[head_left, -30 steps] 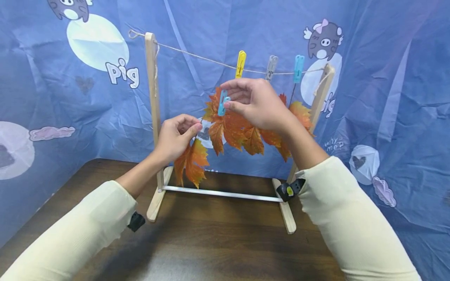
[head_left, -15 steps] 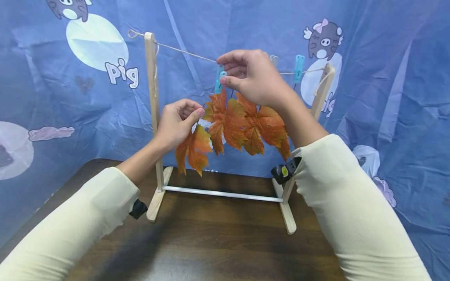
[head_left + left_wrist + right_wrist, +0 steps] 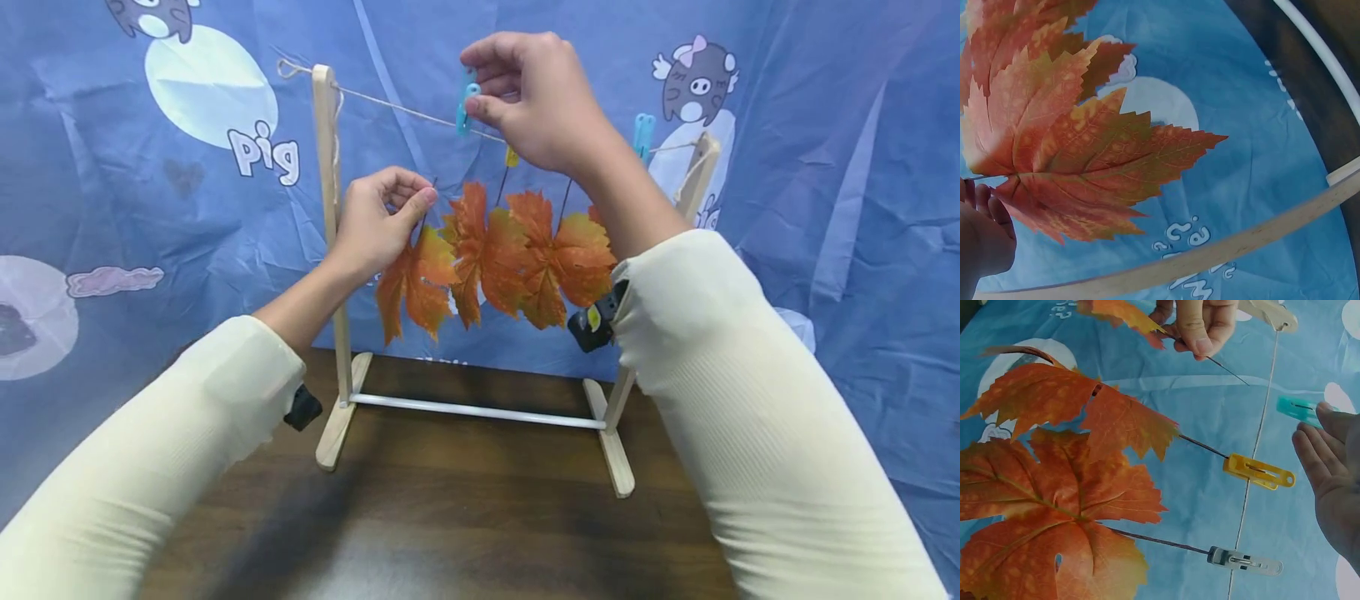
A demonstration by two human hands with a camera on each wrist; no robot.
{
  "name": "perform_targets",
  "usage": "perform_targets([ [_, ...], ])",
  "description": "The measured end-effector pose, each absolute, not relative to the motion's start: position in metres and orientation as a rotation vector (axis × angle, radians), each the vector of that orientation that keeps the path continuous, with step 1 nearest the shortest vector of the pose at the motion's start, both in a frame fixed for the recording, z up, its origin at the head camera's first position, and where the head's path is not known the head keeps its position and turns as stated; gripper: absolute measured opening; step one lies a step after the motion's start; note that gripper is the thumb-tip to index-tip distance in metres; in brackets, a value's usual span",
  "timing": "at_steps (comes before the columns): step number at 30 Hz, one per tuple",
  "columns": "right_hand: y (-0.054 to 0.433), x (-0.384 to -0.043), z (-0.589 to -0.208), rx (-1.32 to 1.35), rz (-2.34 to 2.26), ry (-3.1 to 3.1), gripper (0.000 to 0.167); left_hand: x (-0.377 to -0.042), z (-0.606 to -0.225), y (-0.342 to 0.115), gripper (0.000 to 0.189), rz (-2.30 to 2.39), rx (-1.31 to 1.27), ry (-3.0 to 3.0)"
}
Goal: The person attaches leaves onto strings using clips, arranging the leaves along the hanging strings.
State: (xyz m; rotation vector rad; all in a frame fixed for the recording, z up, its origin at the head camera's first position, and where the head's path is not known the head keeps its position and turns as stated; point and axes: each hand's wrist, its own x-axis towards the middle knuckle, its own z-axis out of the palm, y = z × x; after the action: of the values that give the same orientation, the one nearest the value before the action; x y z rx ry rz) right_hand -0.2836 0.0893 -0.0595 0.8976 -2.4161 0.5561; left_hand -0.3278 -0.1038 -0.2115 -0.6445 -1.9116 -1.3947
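In the head view my left hand (image 3: 382, 218) pinches the thin stem of an orange-yellow artificial maple leaf (image 3: 417, 283), which hangs below the fingers. The right wrist view shows that stem's bare tip close to the string (image 3: 1264, 419), apart from it. My right hand (image 3: 536, 104) holds a blue clothespin (image 3: 467, 104) between thumb and fingers, just beside the string. To its right, a yellow clothespin (image 3: 1259, 472) and a grey clothespin (image 3: 1244, 560) clip stems of other leaves (image 3: 1054, 512) to the string. The left wrist view shows the held leaf (image 3: 1085, 162) large, with fingertips at its stem.
The string runs between two wooden posts (image 3: 330, 208) joined low down by a white rod (image 3: 480, 411). Another blue clothespin (image 3: 643, 137) sits on the string near the right post. The stand rests on a dark wooden table (image 3: 465, 517) before a blue patterned cloth (image 3: 240, 192).
Both hands have risen. The right hand has carried the blue clothespin from in front of the leaves up to string height, and the left hand has lifted its leaf.
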Motion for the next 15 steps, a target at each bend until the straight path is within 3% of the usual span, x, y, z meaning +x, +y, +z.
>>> perform_targets([
  [15, 0.067, -0.298, -0.063, 0.743, 0.584, -2.411, 0.041, -0.337, -0.195, -0.110, 0.020, -1.384, -0.543, -1.933],
])
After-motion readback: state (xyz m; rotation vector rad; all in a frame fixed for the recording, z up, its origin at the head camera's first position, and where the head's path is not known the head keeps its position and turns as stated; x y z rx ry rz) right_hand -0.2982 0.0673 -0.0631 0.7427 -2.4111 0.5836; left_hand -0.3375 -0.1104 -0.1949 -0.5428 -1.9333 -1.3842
